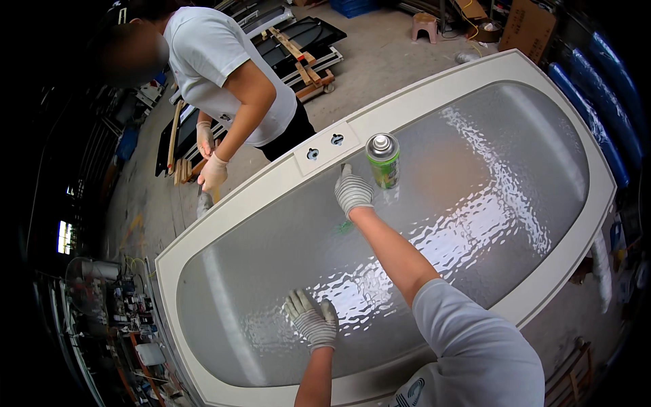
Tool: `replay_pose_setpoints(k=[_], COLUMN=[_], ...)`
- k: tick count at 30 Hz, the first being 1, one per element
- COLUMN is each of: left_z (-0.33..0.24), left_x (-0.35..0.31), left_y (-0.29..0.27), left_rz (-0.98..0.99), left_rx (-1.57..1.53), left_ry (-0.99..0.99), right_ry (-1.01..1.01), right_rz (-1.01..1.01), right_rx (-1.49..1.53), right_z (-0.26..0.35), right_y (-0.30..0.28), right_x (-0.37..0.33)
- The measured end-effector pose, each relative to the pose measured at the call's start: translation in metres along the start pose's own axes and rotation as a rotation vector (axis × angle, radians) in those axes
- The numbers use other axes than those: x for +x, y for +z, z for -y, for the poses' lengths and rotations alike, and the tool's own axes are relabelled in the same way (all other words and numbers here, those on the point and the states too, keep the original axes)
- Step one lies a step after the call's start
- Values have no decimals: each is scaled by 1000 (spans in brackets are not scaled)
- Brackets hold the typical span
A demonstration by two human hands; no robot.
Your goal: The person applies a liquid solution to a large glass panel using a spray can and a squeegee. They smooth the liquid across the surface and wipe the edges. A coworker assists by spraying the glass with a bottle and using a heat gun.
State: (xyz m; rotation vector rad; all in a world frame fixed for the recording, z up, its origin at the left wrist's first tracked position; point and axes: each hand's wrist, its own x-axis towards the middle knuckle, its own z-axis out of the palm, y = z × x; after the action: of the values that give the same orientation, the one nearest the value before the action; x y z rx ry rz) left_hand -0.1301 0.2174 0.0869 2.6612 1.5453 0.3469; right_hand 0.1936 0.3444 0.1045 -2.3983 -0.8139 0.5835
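While both gloved hands press on the glass, this is how things lie, biggest first.

Door: a big cream door point(614, 203) lies flat, with one wide pane of bumpy frosted glass point(475, 203) in its middle.
Other person: someone in a white shirt point(210, 61) stands at the far edge, with one gloved hand point(213, 171) just over the door frame.
Lock plate: a cream plate point(324, 148) with two holes sits on the far frame.
Spray can: a green can point(384, 161) with a silver top stands upright on the glass, just beside the right hand.
Left hand point(312, 319): fingers spread, flat on the glass, holding nothing.
Right hand point(352, 190): reached far out, resting on the glass near the lock plate, holding nothing that I can see.
Green bit point(344, 227): small, on the glass by the right wrist, too blurry to name.
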Motion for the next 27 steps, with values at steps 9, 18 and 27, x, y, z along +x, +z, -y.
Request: replay_pose_setpoints(k=[9,18,27], left_z=[-1,-5,-2], left_x=[0,4,2], left_y=[0,-4,0], left_rz=[-7,-15,-16], left_rx=[10,6,23], left_ry=[-12,-20,3], right_ry=[-86,-210,-121], right_rz=[-23,104,84], right_rx=[36,-120,-107], right_z=[-2,4,9], right_y=[23,2,-3], right_x=[10,0,3])
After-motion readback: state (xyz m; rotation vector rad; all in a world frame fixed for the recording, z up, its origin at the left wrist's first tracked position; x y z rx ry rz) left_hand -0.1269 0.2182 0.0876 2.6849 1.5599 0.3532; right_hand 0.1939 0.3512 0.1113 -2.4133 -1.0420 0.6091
